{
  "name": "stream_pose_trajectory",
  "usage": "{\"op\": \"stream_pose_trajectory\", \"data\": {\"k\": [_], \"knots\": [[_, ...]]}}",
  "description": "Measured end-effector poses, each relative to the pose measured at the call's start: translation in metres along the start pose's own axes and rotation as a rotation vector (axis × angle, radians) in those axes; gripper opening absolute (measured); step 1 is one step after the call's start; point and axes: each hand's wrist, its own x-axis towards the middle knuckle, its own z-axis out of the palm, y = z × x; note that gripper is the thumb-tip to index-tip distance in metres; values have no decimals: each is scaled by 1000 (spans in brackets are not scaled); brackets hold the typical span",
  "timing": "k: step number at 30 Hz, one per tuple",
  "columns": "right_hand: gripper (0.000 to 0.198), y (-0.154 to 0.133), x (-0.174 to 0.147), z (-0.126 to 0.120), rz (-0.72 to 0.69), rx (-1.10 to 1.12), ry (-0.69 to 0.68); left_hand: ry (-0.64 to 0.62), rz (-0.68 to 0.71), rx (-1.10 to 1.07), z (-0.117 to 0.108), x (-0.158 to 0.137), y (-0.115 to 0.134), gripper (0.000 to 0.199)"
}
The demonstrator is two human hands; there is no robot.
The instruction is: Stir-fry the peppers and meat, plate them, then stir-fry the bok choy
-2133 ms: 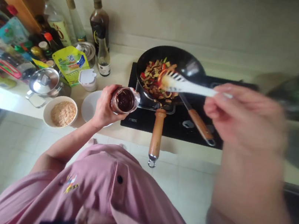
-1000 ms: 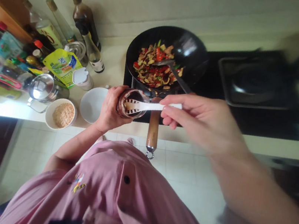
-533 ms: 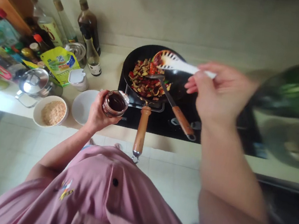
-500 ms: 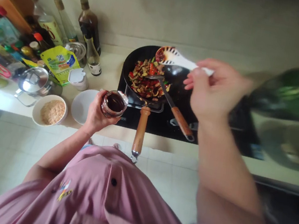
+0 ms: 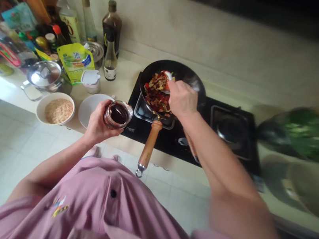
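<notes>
"What do we record for the left hand (image 5: 98, 124)?"

"We find its fingers spread to the width of a glass jar (image 5: 111, 123) and wrapped round its side. The jar, with dark sauce (image 5: 119, 112) inside, is held mouth upward near the left front corner of the black cooktop (image 5: 168, 141)."

"And the right hand (image 5: 184, 99)?"

"We observe it over the wok (image 5: 189, 70), fingers closed on a white spoon (image 5: 168, 75). The hand hides most of the spoon; the visible part is at the cooked food (image 5: 155, 95), and we cannot tell whether it touches."

"Position of the wok?"

"We note it on the left burner, its wooden handle (image 5: 150, 142) towards the person. Another wooden handle (image 5: 193, 147) shows partly behind the right forearm (image 5: 212, 147)."

"Items left of the jar?"

"On the table (image 5: 125, 64) we list a white plate (image 5: 87, 109), partly behind the left hand, then a bowl (image 5: 40, 107) of pale flakes (image 5: 59, 111). Behind these stand a white lidded tub (image 5: 90, 82) and a yellow-green pouch (image 5: 76, 61)."
</notes>
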Motion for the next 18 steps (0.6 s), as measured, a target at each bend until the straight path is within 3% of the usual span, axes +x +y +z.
{"op": "stream_pose_trajectory", "data": {"k": [5,8,10,12,13,15,18], "knots": [[43,3,3,12,82,10,-80,-27,10,-47,-1,11,-6,83],[38,7,1,4,182,108,-39,-42,23,-59,2,17,-11,82],[35,4,-6,-17,324,323,91,-56,48,-64,4,21,-16,82],[32,-8,-18,-47,544,715,268,-64,84,-58,7,24,-20,82],[29,-16,-24,-64,583,882,284,-68,100,-47,7,26,-22,81],[25,-37,-37,-93,497,990,226,-78,124,-22,6,28,-25,81],[21,-78,-43,-111,311,863,16,-100,146,-9,0,28,-25,79]]}}
